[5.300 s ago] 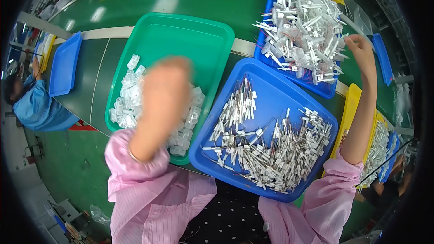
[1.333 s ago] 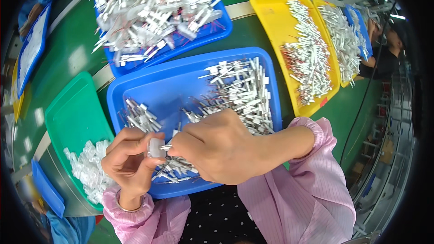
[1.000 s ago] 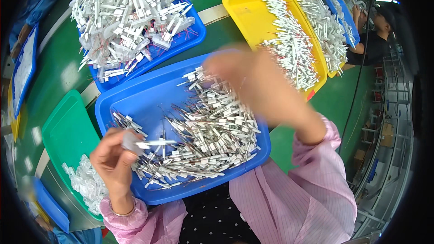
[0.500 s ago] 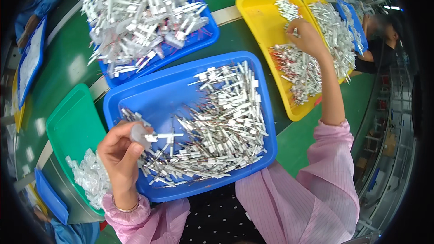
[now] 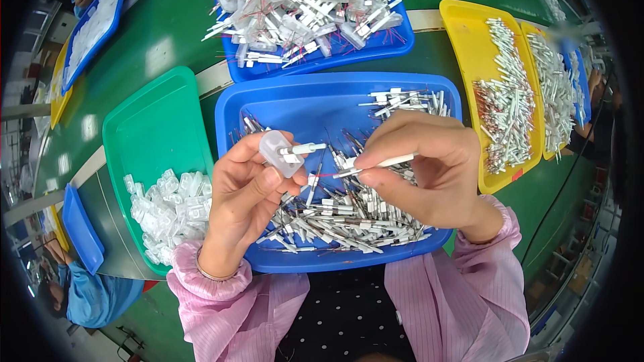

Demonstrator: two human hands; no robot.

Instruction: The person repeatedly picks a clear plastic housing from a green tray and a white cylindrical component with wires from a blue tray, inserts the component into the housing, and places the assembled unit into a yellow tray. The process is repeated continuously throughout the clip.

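Observation:
Pinched in my left hand [image 5: 240, 191] is a translucent plastic housing [image 5: 274, 147], with a slim white part sticking out of it to the right. My right hand [image 5: 429, 167] grips a thin white stick-like part [image 5: 397, 160] between thumb and fingers; a fine red wire runs from its left end toward the housing. The two parts are close together but apart. Both hands are above a blue tray [image 5: 233, 104] holding many white stick parts with dark leads [image 5: 335, 228]. My right hand hides some of that pile.
A green tray [image 5: 121, 137] of translucent plastic pieces [image 5: 171, 208] lies left. Behind, another blue tray [image 5: 396, 40] is heaped with housings and sticks. At right, a yellow tray [image 5: 463, 20] holds white sticks with reddish ends. Co-workers' blue sleeves [image 5: 100, 295] show at left.
My right hand has come from the yellow tray to the middle, now with a white stick part in its fingers. The view has shifted, and my left hand still holds the housing.

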